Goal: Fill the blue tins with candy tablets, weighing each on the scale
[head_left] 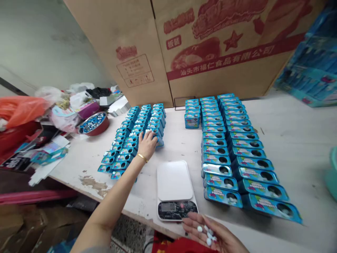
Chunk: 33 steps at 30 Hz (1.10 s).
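My left hand (pixel 147 144), a gold bangle at its wrist, has its fingers curled over a small blue candy tin (pixel 159 141) at the near end of a row. That tin is partly hidden by the hand. My right hand (pixel 210 233) is palm up at the table's front edge, cupping several small white candies (pixel 209 241). Between the hands lies a white kitchen scale (pixel 175 182) with a bare platform; its display seems to read 0.0. Long rows of blue tins (pixel 214 160) with round openings stand to the right of the scale.
Large cardboard cartons (pixel 223 77) stand behind the tins. A red bowl (pixel 101 129) full of small blue and white pieces sits at the left, beside plastic bags (pixel 65 117) and stacked papers. Blue packages (pixel 310 70) are at the far right, with a teal container (pixel 332 172) nearer.
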Tool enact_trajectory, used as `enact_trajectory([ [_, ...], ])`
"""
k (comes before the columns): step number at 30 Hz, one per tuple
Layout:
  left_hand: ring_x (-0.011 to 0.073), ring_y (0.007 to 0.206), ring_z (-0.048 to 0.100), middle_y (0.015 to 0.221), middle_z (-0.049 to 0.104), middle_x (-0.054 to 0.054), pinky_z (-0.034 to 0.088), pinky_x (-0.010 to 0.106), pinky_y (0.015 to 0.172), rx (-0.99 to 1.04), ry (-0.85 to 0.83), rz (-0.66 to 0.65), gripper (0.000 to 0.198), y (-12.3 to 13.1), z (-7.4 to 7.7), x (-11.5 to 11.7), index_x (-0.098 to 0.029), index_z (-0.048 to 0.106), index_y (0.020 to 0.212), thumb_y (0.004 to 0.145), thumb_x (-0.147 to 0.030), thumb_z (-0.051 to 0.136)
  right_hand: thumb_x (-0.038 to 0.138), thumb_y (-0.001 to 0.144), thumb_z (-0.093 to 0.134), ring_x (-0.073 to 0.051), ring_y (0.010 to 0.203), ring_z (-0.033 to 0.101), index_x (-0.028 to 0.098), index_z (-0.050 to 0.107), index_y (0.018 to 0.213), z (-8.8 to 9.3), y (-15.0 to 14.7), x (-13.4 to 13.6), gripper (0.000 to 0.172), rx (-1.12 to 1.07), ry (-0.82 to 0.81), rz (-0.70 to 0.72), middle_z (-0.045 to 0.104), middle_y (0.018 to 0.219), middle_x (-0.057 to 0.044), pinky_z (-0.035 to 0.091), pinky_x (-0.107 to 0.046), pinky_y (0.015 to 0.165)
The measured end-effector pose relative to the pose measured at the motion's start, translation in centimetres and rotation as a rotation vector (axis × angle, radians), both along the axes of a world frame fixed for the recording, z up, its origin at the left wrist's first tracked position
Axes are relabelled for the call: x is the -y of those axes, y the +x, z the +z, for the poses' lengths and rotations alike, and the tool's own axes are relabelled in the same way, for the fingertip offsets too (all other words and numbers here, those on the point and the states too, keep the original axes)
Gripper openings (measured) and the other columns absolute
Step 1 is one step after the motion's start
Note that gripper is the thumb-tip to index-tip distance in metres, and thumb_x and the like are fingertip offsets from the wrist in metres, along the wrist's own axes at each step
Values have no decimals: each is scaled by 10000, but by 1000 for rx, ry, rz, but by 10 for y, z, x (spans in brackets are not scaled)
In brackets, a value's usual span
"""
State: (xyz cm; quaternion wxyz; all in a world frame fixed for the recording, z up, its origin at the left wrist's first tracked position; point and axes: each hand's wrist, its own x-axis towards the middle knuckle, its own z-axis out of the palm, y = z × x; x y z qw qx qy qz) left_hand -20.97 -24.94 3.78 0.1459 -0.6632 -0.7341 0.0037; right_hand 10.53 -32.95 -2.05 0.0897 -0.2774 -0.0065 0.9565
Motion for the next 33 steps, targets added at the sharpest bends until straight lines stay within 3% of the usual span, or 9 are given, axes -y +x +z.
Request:
enact_trajectory([
  [4,203,917,558,1011,580,80,409,369,830,-74,-158,-187,194,52,41,24,-181,582,898,897,-288,419,345,764,639,-252,1097,581,68,649,1054,5,12,5,401,41,-34,-67,637,1139,-192,395,-340,1009],
  [6,195,844,566,944,578,71,422,324,717,-76,-263,-257,204,80,53,37,-181,579,901,900,-300,414,307,807,590,-246,1080,593,54,634,1062,8,16,7,362,70,-27,-83,642,1127,-200,414,-334,993],
  [8,191,801,572,914,580,64,416,306,663,-58,-353,-292,201,102,56,47,-182,578,904,898,-304,418,284,824,567,-247,1061,604,46,617,1080,12,19,8,353,93,-11,-81,646,1116,-206,433,-337,975],
  [11,198,796,583,932,591,69,419,308,648,-25,-426,-302,174,117,49,52,-174,572,914,885,-294,449,279,833,555,-252,1057,606,42,593,1105,16,20,10,362,110,8,-71,645,1117,-207,451,-340,960],
  [15,213,870,588,991,602,83,452,329,719,117,-360,-280,237,108,41,56,-154,541,984,835,-338,548,261,836,549,-243,1044,613,44,587,1101,18,22,12,344,116,4,-83,649,1106,-206,478,-318,923],
  [19,196,965,570,1066,592,87,462,337,823,389,-31,-294,358,82,44,73,-163,497,1079,818,-396,573,189,850,509,-187,862,670,68,620,1007,13,24,12,227,208,-9,-160,694,960,-162,549,-256,735],
  [23,134,829,599,922,624,52,485,282,776,625,216,-127,236,60,38,102,-159,542,977,844,-355,547,127,848,483,-114,616,631,107,638,870,5,28,13,157,335,-6,-246,683,754,-74,519,-190,520],
  [28,120,788,608,878,643,41,494,253,740,781,240,46,223,50,11,131,-160,567,949,840,-353,550,128,840,495,-99,561,590,110,636,895,4,29,13,153,361,19,-213,658,723,-57,508,-183,488],
  [33,119,785,612,879,642,41,502,249,737,896,244,67,231,50,-13,139,-162,572,949,828,-358,566,137,837,505,-109,611,614,93,632,939,10,23,12,169,342,43,-196,670,761,-76,534,-194,555],
])
